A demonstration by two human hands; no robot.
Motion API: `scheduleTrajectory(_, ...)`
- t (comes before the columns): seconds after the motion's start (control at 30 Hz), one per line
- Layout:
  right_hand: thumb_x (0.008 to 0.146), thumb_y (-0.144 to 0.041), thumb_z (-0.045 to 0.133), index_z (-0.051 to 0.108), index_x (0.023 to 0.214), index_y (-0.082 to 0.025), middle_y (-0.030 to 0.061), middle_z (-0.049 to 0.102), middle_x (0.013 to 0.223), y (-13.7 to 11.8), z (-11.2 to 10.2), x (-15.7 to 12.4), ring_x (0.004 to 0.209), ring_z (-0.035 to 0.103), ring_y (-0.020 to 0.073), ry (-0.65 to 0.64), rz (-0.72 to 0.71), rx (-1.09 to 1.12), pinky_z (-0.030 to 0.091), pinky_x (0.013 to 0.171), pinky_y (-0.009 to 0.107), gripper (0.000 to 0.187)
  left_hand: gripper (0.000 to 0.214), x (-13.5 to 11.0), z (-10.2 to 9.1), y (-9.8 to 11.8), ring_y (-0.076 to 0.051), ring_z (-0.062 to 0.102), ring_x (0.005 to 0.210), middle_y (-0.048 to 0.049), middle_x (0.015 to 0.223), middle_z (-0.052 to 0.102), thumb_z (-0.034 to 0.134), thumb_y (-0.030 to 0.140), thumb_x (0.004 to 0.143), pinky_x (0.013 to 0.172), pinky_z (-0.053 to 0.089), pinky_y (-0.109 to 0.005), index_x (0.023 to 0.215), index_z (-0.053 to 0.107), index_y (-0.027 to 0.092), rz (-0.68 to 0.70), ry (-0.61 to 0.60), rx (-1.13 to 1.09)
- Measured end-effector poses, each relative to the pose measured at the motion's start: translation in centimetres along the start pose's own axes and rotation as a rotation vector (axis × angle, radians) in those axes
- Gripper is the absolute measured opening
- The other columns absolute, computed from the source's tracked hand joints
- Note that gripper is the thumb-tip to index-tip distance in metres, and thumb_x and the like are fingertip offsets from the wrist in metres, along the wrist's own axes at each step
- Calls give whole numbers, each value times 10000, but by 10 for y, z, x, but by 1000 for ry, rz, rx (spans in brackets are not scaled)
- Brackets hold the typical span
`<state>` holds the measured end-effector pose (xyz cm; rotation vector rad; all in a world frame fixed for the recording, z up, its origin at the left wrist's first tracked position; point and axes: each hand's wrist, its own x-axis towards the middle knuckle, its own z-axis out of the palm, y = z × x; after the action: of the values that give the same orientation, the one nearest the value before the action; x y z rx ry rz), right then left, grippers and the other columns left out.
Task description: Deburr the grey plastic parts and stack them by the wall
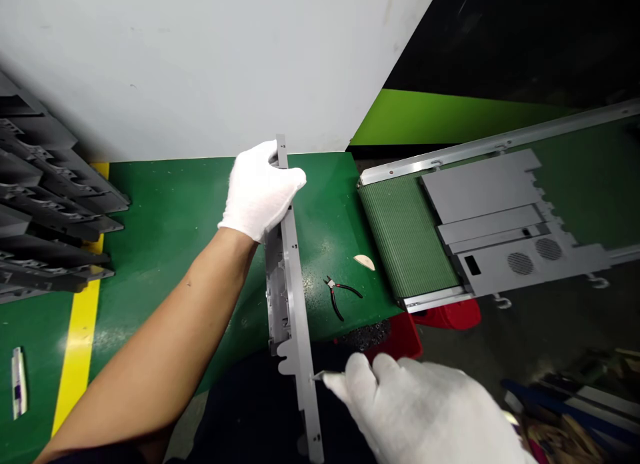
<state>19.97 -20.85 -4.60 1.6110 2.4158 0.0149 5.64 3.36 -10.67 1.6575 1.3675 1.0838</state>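
My left hand [260, 191], in a white glove, is closed round the far end of a long grey plastic panel [293, 297] held on edge above the green table [175, 211]. My right hand [425, 411], also gloved, is closed on a small thin blade-like tool [325, 376] whose tip touches the panel's near edge.
A stack of dark grey moulded parts [50, 197] lies at the left by a yellow stripe [80, 331]. Small black pliers [340, 294] and a pale scrap [364, 262] lie on the table. A green conveyor belt [405, 237] at the right carries a flat grey panel [500, 224]. Red bins [450, 315] sit below.
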Motion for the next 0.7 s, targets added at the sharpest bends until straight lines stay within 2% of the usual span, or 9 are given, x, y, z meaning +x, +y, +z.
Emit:
scheduleTrajectory(0.33,999,-422,471,467,691,-264,-27,493,473,0,2,7,336,480,183,44,42,-32,117,450,359,346,249,1,-1,1,-107,263,583,28,616,350,579,103,671,533,214,-332,608,356,194,-2,7,19)
scheduleTrajectory(0.7,972,-386,527,508,756,-246,-21,546,533,3,-3,1,406,508,160,3,-6,18,180,453,351,258,245,1,0,4,-104,270,571,29,604,354,580,94,664,530,204,-329,608,364,195,-23,15,24)
